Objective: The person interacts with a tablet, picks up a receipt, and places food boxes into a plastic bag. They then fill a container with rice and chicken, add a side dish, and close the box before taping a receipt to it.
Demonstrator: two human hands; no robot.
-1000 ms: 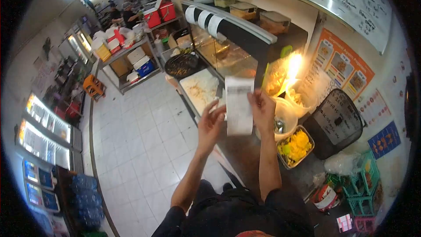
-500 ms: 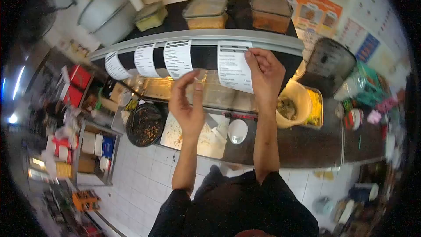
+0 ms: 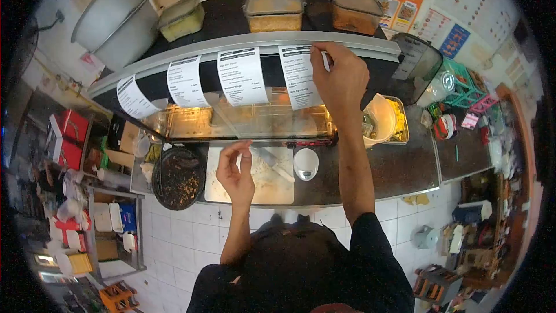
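Four fingers and thumb of my right hand (image 3: 341, 75) close on the upper right edge of a printed order ticket (image 3: 298, 81), right at the metal rail (image 3: 243, 43). The ticket hangs upright, its top against the rail. My left hand (image 3: 236, 177) is lower, in front of the counter edge, palm turned up. Its fingers are loosely curled, the thumb a little apart from them, and I see nothing held. Behind it lies a white cutting board (image 3: 226, 188) with a knife (image 3: 278, 169) on it. Further left along the rail hang several more tickets (image 3: 240, 78).
A small white scale (image 3: 306, 164) stands right of the board, a dark round pan (image 3: 178, 179) left of it. Lidded food tubs (image 3: 274, 11) and large metal bowls (image 3: 113, 23) sit on the shelf. A cream bucket (image 3: 382, 119) is beyond my right forearm.
My right hand has moved up with the ticket, whose top now meets the rail. My left hand has dropped away from the tickets toward the cutting board. The view has shifted slightly.
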